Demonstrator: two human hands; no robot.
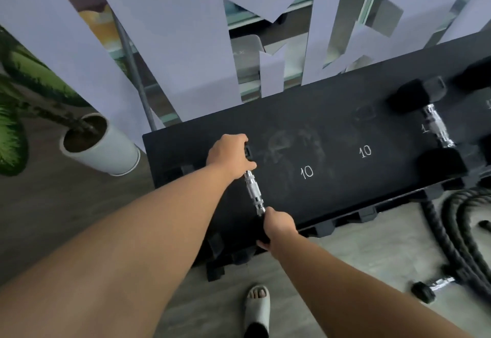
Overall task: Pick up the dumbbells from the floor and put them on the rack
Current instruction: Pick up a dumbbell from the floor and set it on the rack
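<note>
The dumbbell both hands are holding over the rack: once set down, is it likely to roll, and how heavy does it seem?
The dumbbell seems heavy: the left hand and right hand each hold an end. A chrome handle may be slippery. Whether it would roll is unclear; its heads are hidden.

The rack (305, 135) across the middle of the frame is matte black, chalked with white "10" marks and pale grey smudges. The dumbbell (253, 191) at centre has a shiny silver handle and black heads; the second dumbbell (427, 122) at right matches it. The pot (106, 149) at left is white, holding green foliage. The floor (358, 258) is mottled grey. The rope (465, 231) at lower right is black. The sandal (257, 308) at bottom is off-white
</note>
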